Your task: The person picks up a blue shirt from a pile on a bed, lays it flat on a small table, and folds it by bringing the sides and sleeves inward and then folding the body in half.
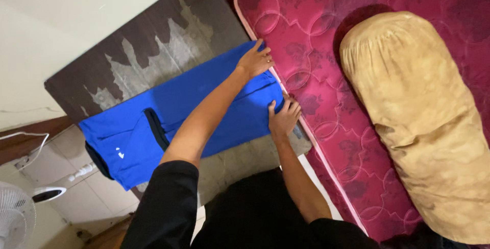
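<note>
Two bare hands pressed the end of a bright blue, smooth knit garment with dark trim (pixel 173 121) on a worn dark wooden desk with a peeling pale surface (pixel 153 44).

The left hand (pixel 255 60) lay flat with fingers spread on the garment's far corner; the right hand (pixel 284 117) pinched the near edge between thumb and fingers, just beside the piped rim of a quilted crimson mattress (pixel 316 65). The cloth looked slippery and thin, so it could probably slide or crease unevenly if one hand let go, and its far end, overhanging the desk's edge, might drag the whole piece off. A plump, cylindrical tan bolster (pixel 423 121) rested on the mattress, well apart from the garment.
</note>
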